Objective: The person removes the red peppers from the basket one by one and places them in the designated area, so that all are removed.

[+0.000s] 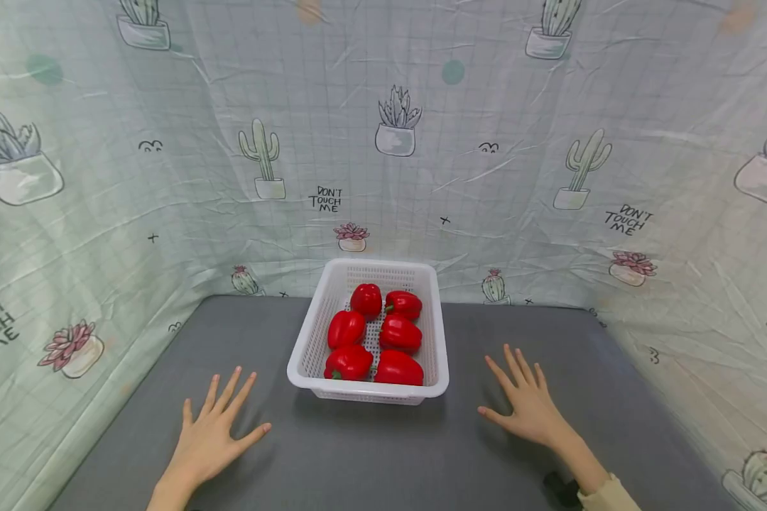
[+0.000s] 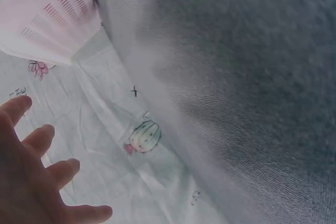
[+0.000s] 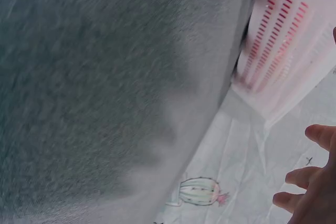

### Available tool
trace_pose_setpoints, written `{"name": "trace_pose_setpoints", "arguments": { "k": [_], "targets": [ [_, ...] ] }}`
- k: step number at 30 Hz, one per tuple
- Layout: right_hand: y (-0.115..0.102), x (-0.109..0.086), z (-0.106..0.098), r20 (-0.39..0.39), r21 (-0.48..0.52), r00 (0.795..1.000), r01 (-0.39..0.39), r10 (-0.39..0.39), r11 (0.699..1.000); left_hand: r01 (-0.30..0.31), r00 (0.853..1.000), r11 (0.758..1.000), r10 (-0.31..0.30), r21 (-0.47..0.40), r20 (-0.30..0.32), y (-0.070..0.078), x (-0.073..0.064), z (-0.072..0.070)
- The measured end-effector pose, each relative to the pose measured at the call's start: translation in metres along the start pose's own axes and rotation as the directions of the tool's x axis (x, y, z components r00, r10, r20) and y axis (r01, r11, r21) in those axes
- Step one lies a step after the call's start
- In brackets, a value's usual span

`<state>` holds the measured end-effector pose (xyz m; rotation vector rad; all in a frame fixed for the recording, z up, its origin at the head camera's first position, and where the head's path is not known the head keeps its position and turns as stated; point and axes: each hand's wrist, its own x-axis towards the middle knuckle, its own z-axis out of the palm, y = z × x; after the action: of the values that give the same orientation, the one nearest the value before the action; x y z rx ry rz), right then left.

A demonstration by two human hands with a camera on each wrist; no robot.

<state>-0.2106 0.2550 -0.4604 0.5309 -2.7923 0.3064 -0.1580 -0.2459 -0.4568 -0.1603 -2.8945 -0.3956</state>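
A white perforated plastic basket [image 1: 303,365] stands at the middle of the grey table, holding several red bell peppers [image 1: 399,333] in two rows. Some peppers show green stems. To the basket's left, my left hand [image 1: 207,440] is spread above the table with its fingers apart, holding nothing. On the other side, my right hand [image 1: 527,408] is spread in the same way, apart from the basket. Both wrist views show the fingers and a side of the basket, with red showing through its slots.
The grey table [image 1: 371,454] is bounded at the back and both sides by a pale curtain [image 1: 466,213] printed with cacti and lettering. The basket's far end is close to the back curtain. A dark band [image 1: 561,490] is at my right wrist, by a cream sleeve [image 1: 607,495].
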Motion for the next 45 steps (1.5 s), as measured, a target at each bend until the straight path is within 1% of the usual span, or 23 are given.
{"name": "trace_pose_setpoints", "arguments": {
  "k": [6,9,13,19,25,29,34,37,40,45],
  "targets": [
    [-0.011,0.000,-0.003,-0.014,0.031,1.000,0.015,-0.015,0.999,-0.014,1.000,1.000,0.014,-0.001,-0.021,0.005,-0.002,-0.001],
    [-0.017,0.002,-0.005,-0.017,0.048,1.000,0.022,-0.021,0.999,-0.004,1.000,1.000,0.004,0.000,-0.010,0.009,-0.002,-0.002],
    [-0.024,0.005,-0.008,-0.015,0.068,1.000,0.023,-0.022,0.997,-0.003,1.000,1.000,0.003,-0.006,-0.010,0.015,-0.001,-0.003],
    [-0.036,0.010,-0.010,-0.016,0.083,0.999,0.042,-0.041,0.996,-0.035,0.999,0.999,0.033,-0.039,-0.042,0.025,-0.004,-0.005],
    [-0.047,0.014,-0.008,-0.068,0.118,0.995,0.087,-0.079,0.989,-0.050,0.996,0.997,0.046,-0.055,-0.076,0.039,-0.002,-0.007],
    [-0.052,0.017,-0.007,-0.113,0.152,0.989,0.111,-0.094,0.982,-0.075,0.992,0.995,0.067,-0.072,-0.103,0.049,0.003,-0.009],
    [-0.059,0.023,-0.007,-0.174,0.173,0.975,0.167,-0.136,0.971,-0.114,0.987,0.989,0.103,-0.092,-0.122,0.061,0.013,-0.008],
    [-0.064,0.028,-0.007,-0.186,0.173,0.970,0.189,-0.157,0.967,-0.127,0.986,0.988,0.116,-0.089,-0.122,0.067,0.018,-0.007],
    [-0.069,0.033,-0.006,-0.188,0.178,0.969,0.196,-0.163,0.964,-0.135,0.985,0.987,0.124,-0.084,-0.122,0.072,0.024,-0.006],
    [-0.079,0.040,-0.004,-0.196,0.214,0.967,0.204,-0.162,0.955,-0.156,0.982,0.984,0.144,-0.087,-0.125,0.075,0.034,-0.003]
  ]
}}
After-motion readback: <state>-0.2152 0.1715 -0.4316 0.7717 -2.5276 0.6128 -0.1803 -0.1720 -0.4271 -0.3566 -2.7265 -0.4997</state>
